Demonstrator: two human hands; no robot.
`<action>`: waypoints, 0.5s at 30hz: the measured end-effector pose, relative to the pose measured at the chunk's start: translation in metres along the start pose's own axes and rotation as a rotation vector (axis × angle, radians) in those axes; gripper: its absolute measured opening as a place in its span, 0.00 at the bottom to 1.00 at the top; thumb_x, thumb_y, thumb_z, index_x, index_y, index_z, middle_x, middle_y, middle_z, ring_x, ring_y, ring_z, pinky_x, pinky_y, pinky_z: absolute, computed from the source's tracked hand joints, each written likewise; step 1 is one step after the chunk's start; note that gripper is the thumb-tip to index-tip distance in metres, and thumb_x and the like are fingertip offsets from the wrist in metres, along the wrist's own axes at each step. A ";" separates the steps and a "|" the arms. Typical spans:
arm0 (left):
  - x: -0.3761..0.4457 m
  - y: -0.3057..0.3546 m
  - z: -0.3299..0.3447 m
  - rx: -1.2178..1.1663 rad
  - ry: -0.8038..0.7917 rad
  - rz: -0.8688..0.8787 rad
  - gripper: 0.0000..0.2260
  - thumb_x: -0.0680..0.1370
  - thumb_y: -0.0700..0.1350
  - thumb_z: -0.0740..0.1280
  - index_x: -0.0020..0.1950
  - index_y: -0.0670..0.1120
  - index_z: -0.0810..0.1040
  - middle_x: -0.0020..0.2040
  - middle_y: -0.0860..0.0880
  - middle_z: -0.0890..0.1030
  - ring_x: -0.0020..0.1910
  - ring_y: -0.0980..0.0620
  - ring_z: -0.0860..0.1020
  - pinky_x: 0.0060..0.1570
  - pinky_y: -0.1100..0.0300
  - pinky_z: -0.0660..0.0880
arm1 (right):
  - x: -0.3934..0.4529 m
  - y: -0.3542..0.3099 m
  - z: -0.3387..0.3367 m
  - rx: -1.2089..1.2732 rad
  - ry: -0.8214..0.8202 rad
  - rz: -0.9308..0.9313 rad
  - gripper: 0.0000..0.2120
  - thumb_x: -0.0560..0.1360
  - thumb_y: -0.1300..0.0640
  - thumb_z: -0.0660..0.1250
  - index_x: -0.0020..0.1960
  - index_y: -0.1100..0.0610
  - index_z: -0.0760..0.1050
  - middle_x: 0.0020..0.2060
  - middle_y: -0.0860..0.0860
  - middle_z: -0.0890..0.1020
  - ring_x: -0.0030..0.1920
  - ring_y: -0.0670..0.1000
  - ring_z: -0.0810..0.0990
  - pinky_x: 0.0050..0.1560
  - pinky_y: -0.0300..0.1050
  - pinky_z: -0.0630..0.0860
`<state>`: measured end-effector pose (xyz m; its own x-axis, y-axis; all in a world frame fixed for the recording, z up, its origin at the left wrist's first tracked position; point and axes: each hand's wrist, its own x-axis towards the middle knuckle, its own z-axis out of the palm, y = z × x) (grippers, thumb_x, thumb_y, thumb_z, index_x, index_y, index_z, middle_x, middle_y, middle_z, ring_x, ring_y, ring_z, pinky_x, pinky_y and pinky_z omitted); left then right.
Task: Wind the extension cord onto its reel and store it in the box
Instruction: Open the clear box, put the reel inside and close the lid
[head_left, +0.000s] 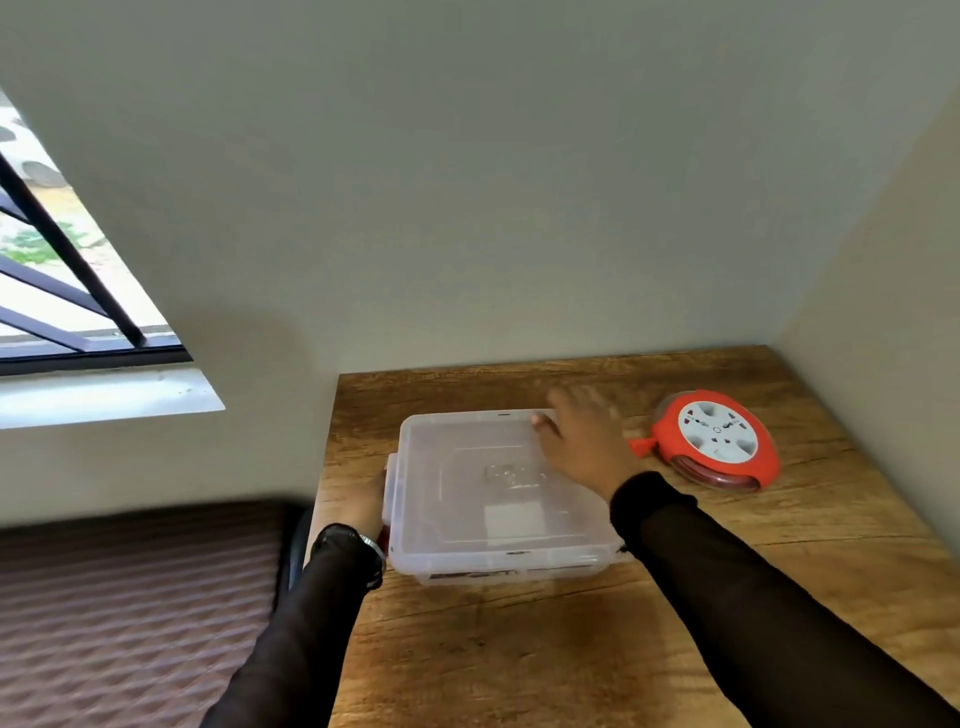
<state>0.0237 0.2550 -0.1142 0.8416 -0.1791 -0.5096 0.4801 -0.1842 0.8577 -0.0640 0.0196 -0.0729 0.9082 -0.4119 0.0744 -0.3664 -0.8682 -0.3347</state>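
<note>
Reel (719, 446) lay flat at the right of the frame, its cord apparently wound in, just right of the right hand (582, 444); that hand rested, fingers spread, on the lid of the box (493, 499) at centre. The left hand (366, 501) pressed the box's left latch, its fingers hidden, so its grip could not be told; the right hand was nearer the reel.

left hand (363, 501) mostly hidden behind box (498, 499), grip unclear. right hand (582, 441) fingertips motion-blurred. Box label too blurred to read.
</note>
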 end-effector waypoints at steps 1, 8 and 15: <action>-0.002 0.000 0.000 0.090 -0.001 0.036 0.17 0.76 0.47 0.66 0.27 0.47 0.74 0.25 0.48 0.75 0.25 0.47 0.72 0.36 0.52 0.72 | 0.003 -0.003 0.006 -0.037 -0.037 -0.028 0.15 0.80 0.47 0.55 0.62 0.53 0.71 0.58 0.53 0.77 0.63 0.56 0.70 0.63 0.56 0.61; 0.003 -0.002 0.005 0.240 -0.053 0.077 0.15 0.81 0.39 0.56 0.35 0.44 0.70 0.19 0.53 0.76 0.18 0.57 0.75 0.25 0.64 0.76 | 0.011 0.002 0.014 0.024 0.095 -0.092 0.11 0.80 0.44 0.56 0.40 0.45 0.69 0.38 0.41 0.73 0.45 0.47 0.73 0.53 0.50 0.59; -0.006 0.019 0.009 0.140 0.103 -0.063 0.18 0.80 0.35 0.55 0.31 0.48 0.62 0.31 0.48 0.66 0.24 0.55 0.71 0.22 0.68 0.69 | 0.005 0.003 -0.029 0.016 0.492 -0.257 0.11 0.78 0.49 0.61 0.48 0.53 0.79 0.43 0.48 0.82 0.45 0.52 0.79 0.51 0.49 0.64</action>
<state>0.0256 0.2434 -0.0952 0.8353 -0.0639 -0.5460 0.4996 -0.3263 0.8025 -0.0663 0.0063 -0.0461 0.7650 -0.2715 0.5840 -0.1389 -0.9550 -0.2621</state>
